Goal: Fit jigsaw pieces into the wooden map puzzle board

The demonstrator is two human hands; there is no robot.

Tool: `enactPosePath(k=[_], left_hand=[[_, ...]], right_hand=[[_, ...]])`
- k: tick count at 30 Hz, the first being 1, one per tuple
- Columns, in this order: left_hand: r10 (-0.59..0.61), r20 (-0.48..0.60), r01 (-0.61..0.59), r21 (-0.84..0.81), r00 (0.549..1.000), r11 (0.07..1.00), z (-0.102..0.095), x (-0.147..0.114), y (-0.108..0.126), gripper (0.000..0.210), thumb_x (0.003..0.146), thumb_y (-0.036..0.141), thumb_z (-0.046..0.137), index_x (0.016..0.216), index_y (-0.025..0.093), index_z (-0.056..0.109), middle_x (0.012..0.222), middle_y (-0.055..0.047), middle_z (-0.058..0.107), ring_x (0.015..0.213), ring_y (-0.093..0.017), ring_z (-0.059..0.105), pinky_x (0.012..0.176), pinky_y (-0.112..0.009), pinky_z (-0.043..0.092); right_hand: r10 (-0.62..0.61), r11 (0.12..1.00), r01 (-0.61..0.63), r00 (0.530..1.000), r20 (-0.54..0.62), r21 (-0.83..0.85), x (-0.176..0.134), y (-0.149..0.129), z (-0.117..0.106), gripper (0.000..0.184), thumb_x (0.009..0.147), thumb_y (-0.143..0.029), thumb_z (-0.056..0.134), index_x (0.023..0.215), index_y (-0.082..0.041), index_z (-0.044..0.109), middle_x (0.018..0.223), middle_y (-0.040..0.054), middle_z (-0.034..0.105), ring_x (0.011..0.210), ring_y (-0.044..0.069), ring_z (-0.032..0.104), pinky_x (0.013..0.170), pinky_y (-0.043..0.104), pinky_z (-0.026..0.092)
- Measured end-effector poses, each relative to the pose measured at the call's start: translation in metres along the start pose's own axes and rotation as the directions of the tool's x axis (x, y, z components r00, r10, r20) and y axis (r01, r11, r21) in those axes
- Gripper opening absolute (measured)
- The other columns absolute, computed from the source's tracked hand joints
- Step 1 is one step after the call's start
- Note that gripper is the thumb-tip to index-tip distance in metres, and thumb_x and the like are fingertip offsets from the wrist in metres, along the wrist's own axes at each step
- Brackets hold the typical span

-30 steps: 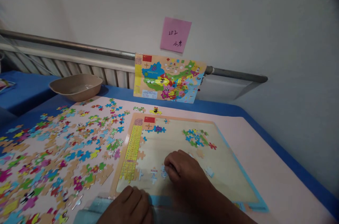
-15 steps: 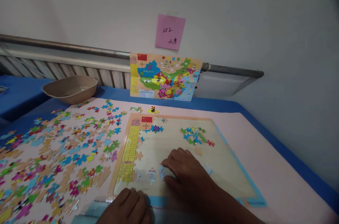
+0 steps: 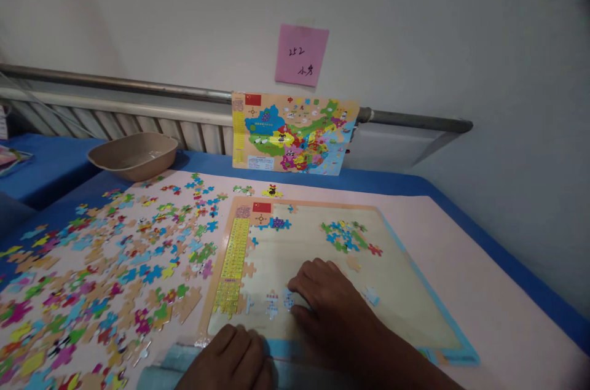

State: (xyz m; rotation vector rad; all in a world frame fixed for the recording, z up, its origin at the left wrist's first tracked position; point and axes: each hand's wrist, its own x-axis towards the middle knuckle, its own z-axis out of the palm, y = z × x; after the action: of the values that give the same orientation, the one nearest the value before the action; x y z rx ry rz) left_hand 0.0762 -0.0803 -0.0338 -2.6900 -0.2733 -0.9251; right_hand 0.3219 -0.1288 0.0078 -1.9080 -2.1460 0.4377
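Observation:
My right hand (image 3: 334,298) is over the lower middle of the puzzle board (image 3: 313,261). Its thumb and index finger are pinched at a pale blue puzzle piece with print (image 3: 288,299), which lies on the board. Just left of that, another pale piece with printed text (image 3: 271,304) lies apart. My left hand (image 3: 233,356) is curled at the board's near edge, and whatever is under its fingers is hidden. A yellow printed strip (image 3: 234,261) and a red flag section (image 3: 262,207) are in place along the board's left side.
Many loose puzzle pieces (image 3: 138,255) spread over the left of the table. A cluster of joined or heaped pieces (image 3: 343,236) lies at the board's upper right. Behind stand a map picture (image 3: 295,132) and a brown basin (image 3: 133,156). A pink note (image 3: 302,55) hangs on the wall.
The whole view has shifted slightly, so things appear a little further right. Both hands keep nearly the same pose, the right one still at the pale blue puzzle piece.

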Motion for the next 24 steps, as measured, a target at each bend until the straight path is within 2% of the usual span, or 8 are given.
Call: enactPosePath(k=[5,9,15,20,24], left_hand=[[0.015,-0.005,-0.015,-0.015,1.000,1.000,0.002,0.002,0.000,0.030,0.110,0.007,0.039,0.095,0.020,0.061,0.089,-0.002,0.072,0.077,-0.019,0.063,0.076,-0.033,0.049],[0.016,-0.016,-0.016,-0.019,1.000,1.000,0.002,0.001,0.000,0.031,0.111,0.007,0.038,0.093,0.021,0.060,0.087,-0.001,0.072,0.076,-0.019,0.064,0.078,-0.033,0.048],[0.018,0.025,-0.017,-0.025,1.000,1.000,0.006,-0.005,0.002,0.017,0.110,0.016,0.053,0.096,0.020,0.061,0.090,-0.002,0.072,0.078,-0.019,0.064,0.079,-0.034,0.048],[-0.037,-0.006,0.037,-0.070,0.999,0.997,0.009,-0.002,0.004,0.027,0.111,0.011,0.045,0.090,0.019,0.060,0.084,-0.001,0.068,0.070,-0.018,0.058,0.071,-0.033,0.043],[-0.128,-0.073,0.119,-0.116,0.989,0.986,0.008,0.005,0.006,0.041,0.112,0.007,0.030,0.087,0.019,0.060,0.077,-0.002,0.064,0.065,-0.017,0.053,0.065,-0.033,0.041]], right_hand=[[0.003,1.000,-0.003,1.000,-0.002,0.001,0.001,0.001,0.001,0.025,0.086,-0.003,0.075,0.106,-0.019,0.072,0.107,0.0068,0.068,0.105,0.029,0.056,0.099,0.045,0.038],[0.037,0.999,-0.037,0.999,0.032,-0.008,0.003,-0.002,0.001,0.025,0.085,-0.003,0.075,0.106,-0.017,0.072,0.108,0.0085,0.068,0.105,0.029,0.056,0.102,0.046,0.037],[-0.034,0.999,0.035,0.999,-0.034,0.016,0.001,-0.001,0.001,0.026,0.083,-0.004,0.076,0.105,-0.016,0.069,0.106,0.0082,0.067,0.100,0.029,0.055,0.099,0.045,0.037],[-0.119,0.993,0.118,0.992,-0.036,-0.022,0.013,-0.017,-0.003,0.020,0.086,-0.008,0.076,0.103,-0.016,0.068,0.103,0.0089,0.067,0.098,0.029,0.055,0.092,0.043,0.037],[-0.174,0.979,0.175,0.984,0.020,-0.103,0.029,-0.034,0.007,0.015,0.087,-0.014,0.078,0.099,-0.015,0.069,0.101,0.0093,0.068,0.097,0.029,0.056,0.090,0.044,0.036]])
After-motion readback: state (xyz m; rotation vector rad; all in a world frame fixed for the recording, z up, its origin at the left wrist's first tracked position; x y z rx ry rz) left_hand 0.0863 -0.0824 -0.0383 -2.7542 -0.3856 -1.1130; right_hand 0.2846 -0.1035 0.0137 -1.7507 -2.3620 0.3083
